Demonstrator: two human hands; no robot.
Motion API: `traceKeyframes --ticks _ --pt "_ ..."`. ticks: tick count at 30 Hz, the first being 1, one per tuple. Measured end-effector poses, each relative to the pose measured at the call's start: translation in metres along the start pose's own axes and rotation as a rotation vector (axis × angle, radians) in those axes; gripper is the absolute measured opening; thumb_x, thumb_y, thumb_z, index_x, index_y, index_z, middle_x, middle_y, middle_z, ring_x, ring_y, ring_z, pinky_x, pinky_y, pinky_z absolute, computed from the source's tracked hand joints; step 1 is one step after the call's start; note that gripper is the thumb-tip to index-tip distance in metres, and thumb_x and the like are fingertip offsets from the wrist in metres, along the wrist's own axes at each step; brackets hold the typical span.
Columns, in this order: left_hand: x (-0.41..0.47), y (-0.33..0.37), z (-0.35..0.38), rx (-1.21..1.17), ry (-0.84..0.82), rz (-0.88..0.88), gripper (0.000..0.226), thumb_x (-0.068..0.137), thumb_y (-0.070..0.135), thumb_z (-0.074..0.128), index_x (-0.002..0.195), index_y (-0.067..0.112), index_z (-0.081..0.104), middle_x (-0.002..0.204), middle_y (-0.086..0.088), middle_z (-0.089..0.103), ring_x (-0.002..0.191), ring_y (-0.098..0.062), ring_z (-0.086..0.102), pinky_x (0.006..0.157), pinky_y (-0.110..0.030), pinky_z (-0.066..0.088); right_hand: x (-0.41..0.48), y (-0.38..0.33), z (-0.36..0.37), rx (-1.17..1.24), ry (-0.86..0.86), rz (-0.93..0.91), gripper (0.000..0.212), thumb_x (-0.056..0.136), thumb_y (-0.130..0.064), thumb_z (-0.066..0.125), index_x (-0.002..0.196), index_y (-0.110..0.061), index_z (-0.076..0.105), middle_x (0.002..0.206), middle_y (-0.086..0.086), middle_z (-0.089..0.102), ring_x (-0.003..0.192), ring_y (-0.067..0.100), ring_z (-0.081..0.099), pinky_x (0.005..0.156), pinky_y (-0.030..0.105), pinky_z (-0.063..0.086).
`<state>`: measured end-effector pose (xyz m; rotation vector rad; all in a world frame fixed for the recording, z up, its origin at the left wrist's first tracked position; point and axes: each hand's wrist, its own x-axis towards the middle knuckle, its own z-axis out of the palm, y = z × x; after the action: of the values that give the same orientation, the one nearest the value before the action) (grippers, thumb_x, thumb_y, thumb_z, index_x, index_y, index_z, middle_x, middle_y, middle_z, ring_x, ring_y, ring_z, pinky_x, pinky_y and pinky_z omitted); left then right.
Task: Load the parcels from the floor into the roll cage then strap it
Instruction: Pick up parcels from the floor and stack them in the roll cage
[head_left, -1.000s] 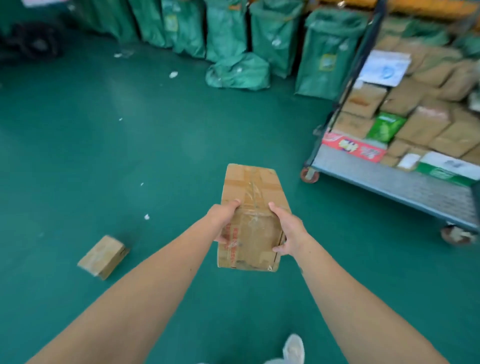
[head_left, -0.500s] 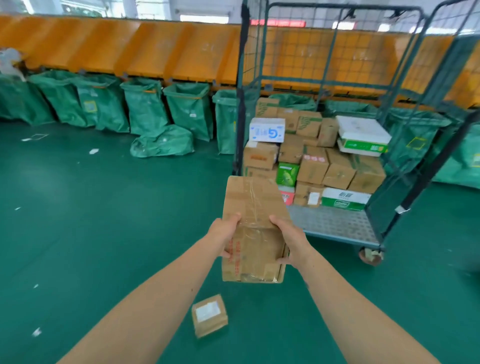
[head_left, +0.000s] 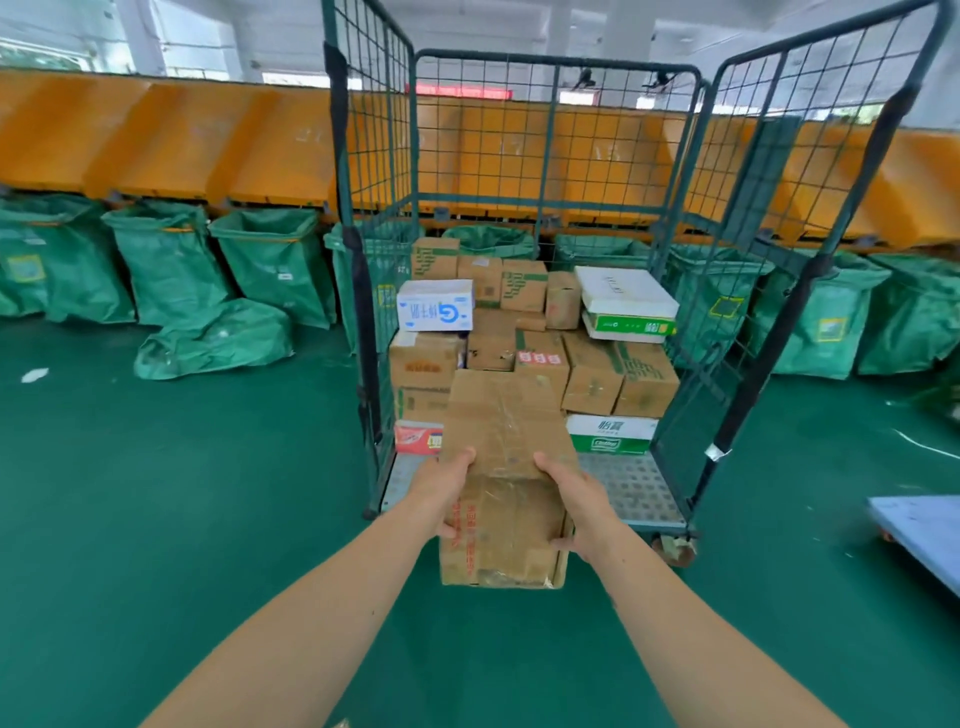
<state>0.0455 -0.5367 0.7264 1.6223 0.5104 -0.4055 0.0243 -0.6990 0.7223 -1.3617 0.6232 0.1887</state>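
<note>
Green floor (head_left: 156, 519) fronts the open roll cage (head_left: 550, 60) — with your left hand (head_left: 441, 493) and right hand (head_left: 582, 499) each gripping a side of the taped parcel (head_left: 506, 431), held above the floor before the cage, carry it level and seat it against the stacked boxes (head_left: 592, 384).

1. I see a green floor (head_left: 182, 519) spreading across the whole view.
2. The roll cage (head_left: 414, 156) stands on it in the middle, on wheels. One wheel (head_left: 675, 551) shows at its near right corner.
3. The cage's perforated metal deck (head_left: 634, 488) carries stacked parcels (head_left: 592, 384), piled toward the far side, with the near strip bare.
4. Upright green sacks (head_left: 270, 260) line the far edge of the floor, left and right of the cage. One slumped sack (head_left: 213, 338) lies in front of them on the left.
5. A white scrap (head_left: 34, 375) lies at the far left, and a low blue platform (head_left: 919, 530) sits at the near right.
</note>
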Motion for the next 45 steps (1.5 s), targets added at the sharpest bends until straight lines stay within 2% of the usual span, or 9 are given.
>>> traceKeyframes --ticks 6,15,19,24,30,33,36,42,45 --pt "0.105 0.067 0.021 0.041 -0.049 0.001 0.057 0.096 0.046 0.053 0.144 0.019 0.039 0.151 -0.009 0.040 0.133 -0.035 0.043 0.094 -0.055 0.051 0.101 -0.053 0.022 0.023 0.056 -0.017 0.054 0.084 -0.042 0.077 0.128 -0.023 0.052 0.113 0.003 0.059 0.098 0.028 0.055 0.088 0.052 0.043" --pt "0.253 0.171 0.054 0.063 -0.122 -0.007 0.058 0.096 0.048 0.052 0.144 0.019 0.037 0.150 -0.008 0.040 0.133 -0.033 0.042 0.098 -0.054 0.048 0.248 -0.139 0.047 0.060 0.114 -0.062 0.036 0.087 -0.041 0.074 0.114 -0.025 0.056 0.105 0.000 0.062 0.096 0.024 0.058 0.085 0.047 0.047" --pt "0.306 0.200 0.075 0.076 -0.142 -0.023 0.059 0.095 0.049 0.052 0.145 0.021 0.037 0.150 -0.007 0.040 0.133 -0.032 0.043 0.096 -0.053 0.050 0.310 -0.165 0.047 0.076 0.125 -0.023 0.044 0.084 -0.042 0.076 0.119 -0.024 0.057 0.116 0.004 0.063 0.100 0.026 0.059 0.085 0.049 0.048" --pt "0.384 0.246 0.114 0.064 -0.113 -0.035 0.058 0.095 0.047 0.055 0.142 0.018 0.040 0.146 -0.009 0.044 0.129 -0.035 0.047 0.098 -0.054 0.048 0.402 -0.205 0.041 0.081 0.127 -0.003 0.073 0.079 -0.047 0.079 0.138 -0.021 0.044 0.128 0.005 0.057 0.109 0.028 0.057 0.092 0.052 0.049" --pt "0.480 0.312 0.178 0.025 -0.062 -0.055 0.063 0.093 0.049 0.057 0.145 0.021 0.036 0.149 -0.007 0.040 0.133 -0.033 0.042 0.094 -0.054 0.051 0.519 -0.279 0.022 0.019 0.098 -0.005 0.066 0.081 -0.046 0.078 0.133 -0.021 0.045 0.127 0.005 0.057 0.105 0.027 0.056 0.087 0.048 0.048" --pt "0.521 0.344 0.205 0.003 -0.039 -0.058 0.063 0.094 0.047 0.057 0.145 0.019 0.035 0.148 -0.009 0.040 0.131 -0.034 0.043 0.093 -0.054 0.052 0.571 -0.316 0.014 -0.007 0.068 -0.022 0.048 0.081 -0.044 0.078 0.115 -0.024 0.050 0.115 0.004 0.060 0.101 0.026 0.057 0.087 0.048 0.049" --pt "0.563 0.366 0.227 -0.024 -0.022 -0.081 0.064 0.093 0.050 0.057 0.144 0.020 0.035 0.144 -0.010 0.044 0.125 -0.033 0.048 0.091 -0.055 0.053 0.617 -0.343 0.013 -0.012 0.050 -0.042 0.037 0.082 -0.041 0.078 0.103 -0.026 0.051 0.103 0.002 0.062 0.092 0.023 0.060 0.082 0.045 0.051" --pt "0.642 0.397 0.258 -0.164 -0.006 -0.091 0.055 0.097 0.039 0.055 0.142 0.016 0.034 0.132 -0.011 0.050 0.087 -0.028 0.057 0.078 -0.051 0.058 0.705 -0.388 0.016 -0.094 0.035 -0.108 0.053 0.081 -0.035 0.079 0.127 -0.019 0.059 0.120 0.006 0.066 0.098 0.024 0.064 0.090 0.041 0.054" --pt "0.685 0.417 0.275 -0.199 0.002 -0.106 0.049 0.100 0.030 0.051 0.142 0.014 0.031 0.133 -0.012 0.047 0.078 -0.025 0.054 0.080 -0.052 0.057 0.751 -0.411 0.024 -0.178 0.050 -0.138 0.078 0.068 -0.045 0.081 0.139 -0.023 0.054 0.132 0.002 0.062 0.110 0.025 0.063 0.099 0.044 0.052"
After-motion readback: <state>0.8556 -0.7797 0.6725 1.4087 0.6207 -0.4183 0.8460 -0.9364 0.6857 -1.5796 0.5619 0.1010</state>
